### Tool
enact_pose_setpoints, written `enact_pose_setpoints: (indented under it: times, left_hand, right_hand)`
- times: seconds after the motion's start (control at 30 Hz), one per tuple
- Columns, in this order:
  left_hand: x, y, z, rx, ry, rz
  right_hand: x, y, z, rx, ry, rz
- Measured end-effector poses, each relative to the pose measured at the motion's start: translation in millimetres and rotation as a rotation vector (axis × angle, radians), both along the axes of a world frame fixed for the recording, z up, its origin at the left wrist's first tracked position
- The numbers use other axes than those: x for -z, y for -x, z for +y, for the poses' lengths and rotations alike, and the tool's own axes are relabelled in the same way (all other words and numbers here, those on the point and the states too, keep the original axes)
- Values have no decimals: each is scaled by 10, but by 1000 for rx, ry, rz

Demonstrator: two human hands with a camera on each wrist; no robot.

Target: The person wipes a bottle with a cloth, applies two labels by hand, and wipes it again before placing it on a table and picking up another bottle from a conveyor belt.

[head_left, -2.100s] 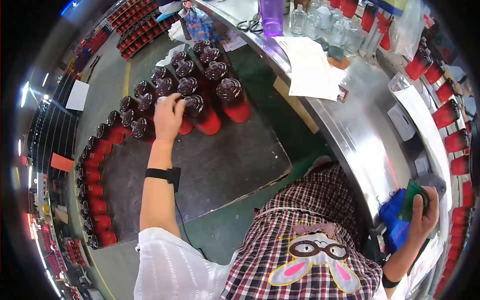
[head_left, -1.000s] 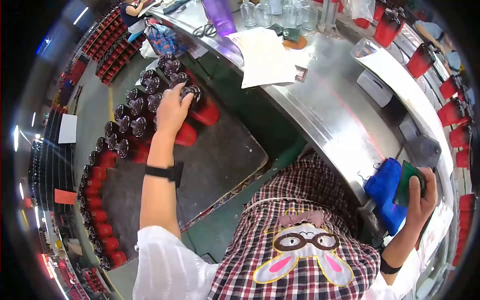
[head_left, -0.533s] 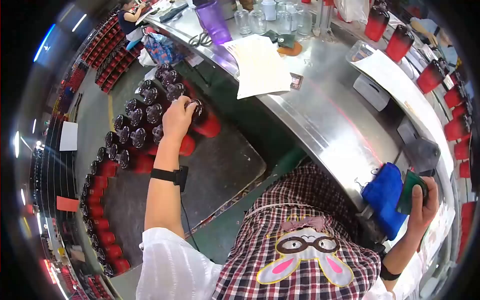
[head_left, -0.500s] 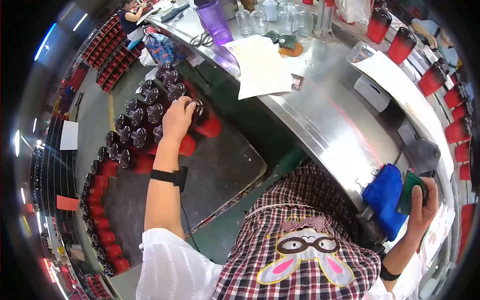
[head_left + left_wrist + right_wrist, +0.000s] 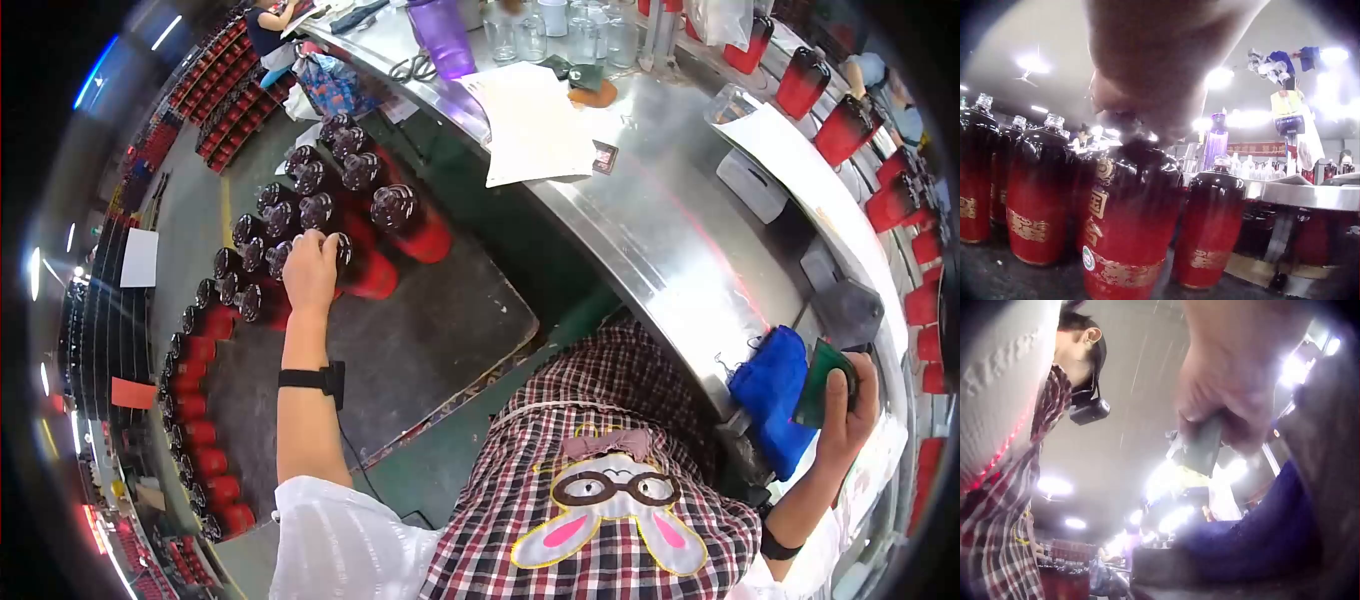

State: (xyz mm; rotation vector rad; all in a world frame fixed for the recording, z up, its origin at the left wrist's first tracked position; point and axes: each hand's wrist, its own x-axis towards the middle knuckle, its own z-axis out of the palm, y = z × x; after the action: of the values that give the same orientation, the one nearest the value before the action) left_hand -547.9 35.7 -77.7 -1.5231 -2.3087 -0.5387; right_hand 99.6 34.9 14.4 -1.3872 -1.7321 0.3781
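My left hand (image 5: pixel 311 270) grips the neck of a red-and-black glass bottle (image 5: pixel 372 275), its fingers around the top. In the left wrist view that bottle (image 5: pixel 1125 231) stands upright with gold lettering and a gold band, its neck hidden by the hand. Another red-and-black bottle (image 5: pixel 427 236) stands apart to its right, and rows of similar bottles (image 5: pixel 316 211) stand behind. My right hand (image 5: pixel 850 400) holds a flat dark green piece (image 5: pixel 822 383) between thumb and fingers above the bench's right end; in the right wrist view the piece (image 5: pixel 1204 447) is blurred.
The bottles stand on a dark platform (image 5: pixel 430 325), with a curved row along its left side. A metal bench (image 5: pixel 650 240) bears papers (image 5: pixel 535 125), a purple cup (image 5: pixel 440 38), clear glass bottles (image 5: pixel 588 38) and a blue cloth (image 5: pixel 775 395). Red bottles line the far right.
My left hand has let go of the rightmost bottle's neck and moved left to grip the neighbouring one. My right hand keeps the green piece, and the head view has shifted slightly.
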Motion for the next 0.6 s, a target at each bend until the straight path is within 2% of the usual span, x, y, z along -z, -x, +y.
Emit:
enact_pose_setpoints:
  times: [0.13,0.2,0.27,0.3,0.33,0.37,0.43,0.53,0.6]
  left_hand:
    - [-52,-115,-41,-58,51,4]
    - [-214,-334,25,-42,77,-80]
    - [-374,-524,65,-165,217,-156]
    - [-452,-578,37,-84,248,-51]
    - [-212,-315,-1,-103,170,213]
    - [-252,-403,58,-119,115,254]
    - [-150,-401,162,133,-196,312]
    - [-161,-1155,456,411,-248,-151]
    - [-293,-1885,567,595,-205,-232]
  right_hand:
    - [-60,4,-63,50,53,79]
    - [-67,-43,-88,64,51,35]
    - [-272,-89,-161,122,62,-66]
    - [-399,-86,-176,158,62,-139]
    - [-556,-112,-185,184,51,-150]
    - [-694,-184,-173,203,39,-155]
    - [-932,-448,-120,230,-4,-302]
    - [-1004,-1114,481,137,-113,-461]
    - [-993,-1626,1147,114,-156,-612]
